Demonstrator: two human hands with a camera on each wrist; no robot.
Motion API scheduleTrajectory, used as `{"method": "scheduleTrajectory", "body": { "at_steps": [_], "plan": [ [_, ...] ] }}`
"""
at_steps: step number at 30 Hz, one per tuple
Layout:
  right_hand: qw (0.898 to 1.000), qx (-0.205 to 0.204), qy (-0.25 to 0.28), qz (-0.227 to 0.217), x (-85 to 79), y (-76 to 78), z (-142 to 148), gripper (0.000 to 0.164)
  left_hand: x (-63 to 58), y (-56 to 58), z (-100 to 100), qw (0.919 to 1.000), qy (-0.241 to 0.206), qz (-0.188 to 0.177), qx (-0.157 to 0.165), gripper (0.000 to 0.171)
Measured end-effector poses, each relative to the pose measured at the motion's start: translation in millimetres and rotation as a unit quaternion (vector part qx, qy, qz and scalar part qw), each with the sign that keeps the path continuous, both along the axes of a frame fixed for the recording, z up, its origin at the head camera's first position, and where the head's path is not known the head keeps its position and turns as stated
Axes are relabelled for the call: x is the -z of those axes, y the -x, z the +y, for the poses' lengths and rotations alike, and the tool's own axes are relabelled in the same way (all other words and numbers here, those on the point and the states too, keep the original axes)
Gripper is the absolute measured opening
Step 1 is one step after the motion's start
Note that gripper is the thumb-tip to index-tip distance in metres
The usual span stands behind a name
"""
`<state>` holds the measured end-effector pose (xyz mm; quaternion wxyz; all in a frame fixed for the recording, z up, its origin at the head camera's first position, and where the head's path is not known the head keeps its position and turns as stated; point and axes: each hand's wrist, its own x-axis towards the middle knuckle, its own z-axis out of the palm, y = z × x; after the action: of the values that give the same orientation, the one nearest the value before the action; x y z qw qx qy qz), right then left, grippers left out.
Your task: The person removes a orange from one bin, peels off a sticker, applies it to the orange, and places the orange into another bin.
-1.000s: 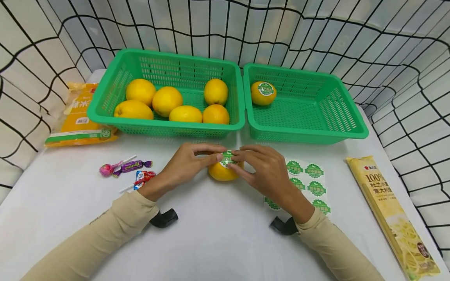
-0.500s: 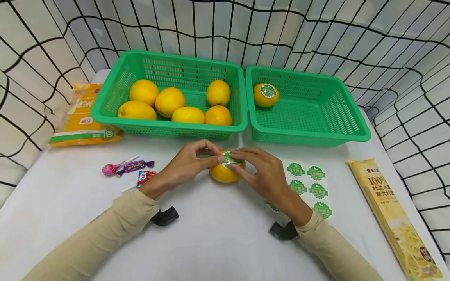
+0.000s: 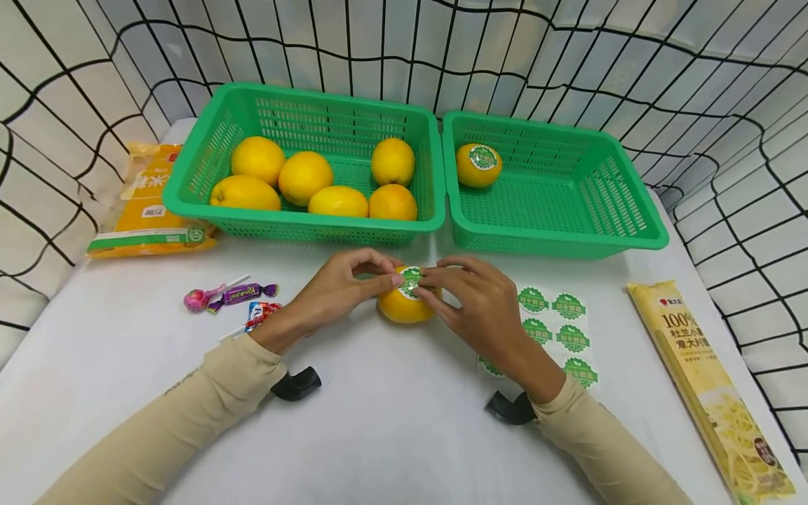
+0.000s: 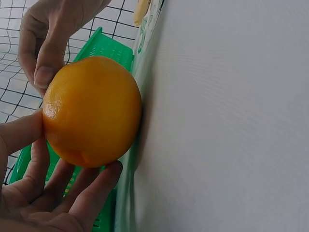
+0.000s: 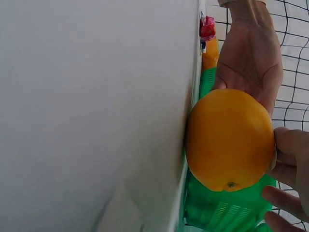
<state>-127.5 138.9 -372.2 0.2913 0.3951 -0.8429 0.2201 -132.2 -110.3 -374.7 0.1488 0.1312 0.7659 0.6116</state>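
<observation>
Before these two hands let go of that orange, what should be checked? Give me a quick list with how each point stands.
1. Sticker on the orange: ok, it is on the upper side.
2. Edges flat all round: cannot tell, the left hand and right hand hide parts.
3. Orange steadied: ok, the left hand touches it.
4. Right hand off the sticker: not ok, fingertips are on it.
5. Room in the right basket: ok, one stickered orange sits at its left end.

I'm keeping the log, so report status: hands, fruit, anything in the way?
Left hand holding yellow fruit. Right hand touching its green sticker. Nothing visibly blocking either hand.
</observation>
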Motion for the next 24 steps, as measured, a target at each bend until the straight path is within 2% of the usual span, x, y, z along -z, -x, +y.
{"method": "scheduleTrajectory", "body": {
  "at_steps": [5, 10, 18, 24],
  "plan": [
    [0.998, -0.005, 0.005, -0.058, -0.2, 3.4, 0.2, 0.035, -1.2, 0.6, -2.3, 1.0000, -0.001, 0.005, 0.004, 0.022],
    [0.996, -0.010, -0.010, -0.083, -0.6, 3.8, 1.5, 0.040, -2.0, 0.0, -2.5, 1.0000, -0.001, 0.007, 0.006, 0.021],
    [0.987, -0.014, -0.064, -0.145, -6.3, 3.2, 4.8, 0.042, -1.9, -1.2, -0.6, 0.9999, -0.002, 0.006, 0.008, 0.022],
    [0.982, -0.017, -0.056, -0.180, -6.0, 3.5, 5.6, 0.044, -0.3, -0.8, -0.7, 0.9999, -0.003, 0.008, 0.011, 0.021]
  ]
}}
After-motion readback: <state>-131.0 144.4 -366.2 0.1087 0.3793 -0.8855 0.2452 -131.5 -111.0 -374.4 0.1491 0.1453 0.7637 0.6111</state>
